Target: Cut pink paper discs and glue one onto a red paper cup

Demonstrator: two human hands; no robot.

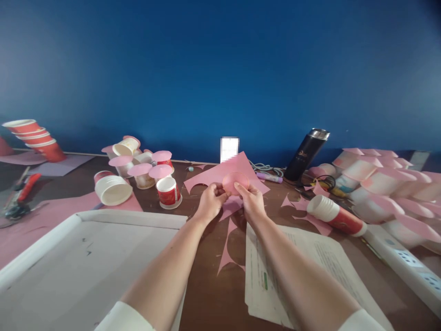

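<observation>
A round pink paper disc (234,183) is held up between my two hands over the middle of the table. My left hand (212,201) pinches its left edge, fingers closed. On the other side my right hand (251,198) grips it, thumb lying on its face. Behind the disc lies a larger pink sheet (223,172) with curved cut-outs. Pink scraps (229,253) lie below the hands. Left of my hands stands a red and white paper cup (167,192), near several cups topped with pink discs (142,170).
A white tray (124,218) fills the front left, printed papers (310,248) the front right. To the right are a stack of cups (336,216), a black flask (306,154), a power strip (403,262) and many disc-topped cups (389,179). A blue wall (206,82) rises behind.
</observation>
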